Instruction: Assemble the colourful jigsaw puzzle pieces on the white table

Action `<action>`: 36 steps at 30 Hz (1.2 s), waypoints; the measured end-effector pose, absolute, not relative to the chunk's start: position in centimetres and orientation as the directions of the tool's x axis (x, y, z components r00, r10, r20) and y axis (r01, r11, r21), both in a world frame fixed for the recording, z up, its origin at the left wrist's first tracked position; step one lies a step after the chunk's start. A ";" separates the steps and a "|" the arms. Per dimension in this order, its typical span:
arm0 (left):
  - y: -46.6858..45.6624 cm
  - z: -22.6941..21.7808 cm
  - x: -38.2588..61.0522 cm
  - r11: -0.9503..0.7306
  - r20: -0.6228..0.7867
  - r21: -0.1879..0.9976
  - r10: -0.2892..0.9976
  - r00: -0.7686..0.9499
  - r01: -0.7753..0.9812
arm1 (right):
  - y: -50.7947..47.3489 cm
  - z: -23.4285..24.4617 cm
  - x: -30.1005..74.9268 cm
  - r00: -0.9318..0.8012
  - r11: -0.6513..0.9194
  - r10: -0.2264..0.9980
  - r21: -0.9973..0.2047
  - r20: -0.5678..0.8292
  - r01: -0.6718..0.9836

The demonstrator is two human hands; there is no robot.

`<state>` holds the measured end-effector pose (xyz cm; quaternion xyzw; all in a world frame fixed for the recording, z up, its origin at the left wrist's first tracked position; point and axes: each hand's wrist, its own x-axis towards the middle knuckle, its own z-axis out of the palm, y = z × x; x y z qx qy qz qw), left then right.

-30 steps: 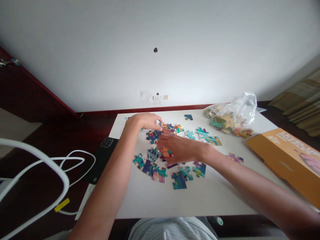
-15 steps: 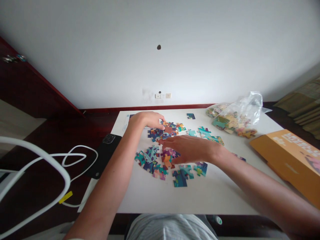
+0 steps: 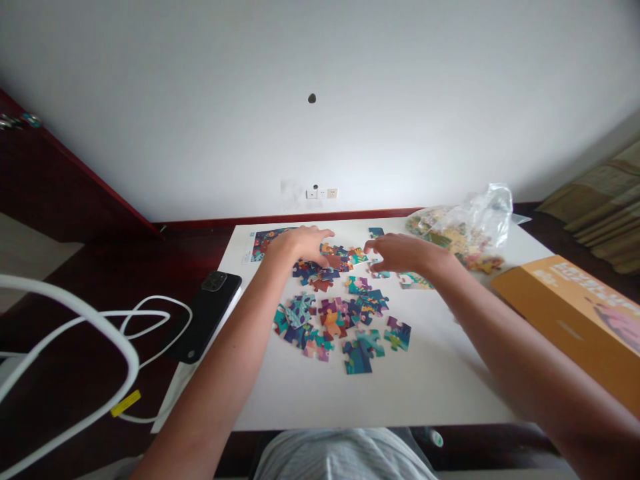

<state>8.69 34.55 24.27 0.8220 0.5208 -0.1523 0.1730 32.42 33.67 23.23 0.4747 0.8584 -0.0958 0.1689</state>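
Head view: person's L hand (image 3: pixel 309 245) is over the L end of the far pcs (image 3: pixel 336 260), thumb & fingers spread w/ nothing seen btwn them; touching or not, can't tell. R hand (image 3: pixel 403 253) is at the teal pc (image 3: pixel 383 274) just R of those, fingers curled; can't tell if it grips. Near pcs (image 3: pixel 333 325) lie closer to the person on the white table (image 3: pixel 430 393); bag (image 3: pixel 499 220) & box (image 3: pixel 555 310) off to the R. Pcs look like thin card: prob light, stiff, apt to slide flat, tabs prob the weak spot, so best pinched at opp edges, thumb vs index, off the tabs
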 end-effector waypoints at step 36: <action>36.5 23.2 5.0 -0.263 -0.412 0.170 0.856 0.311 0.950 | 33.5 16.7 28.2 -0.812 0.819 0.557 -0.279 0.174 0.502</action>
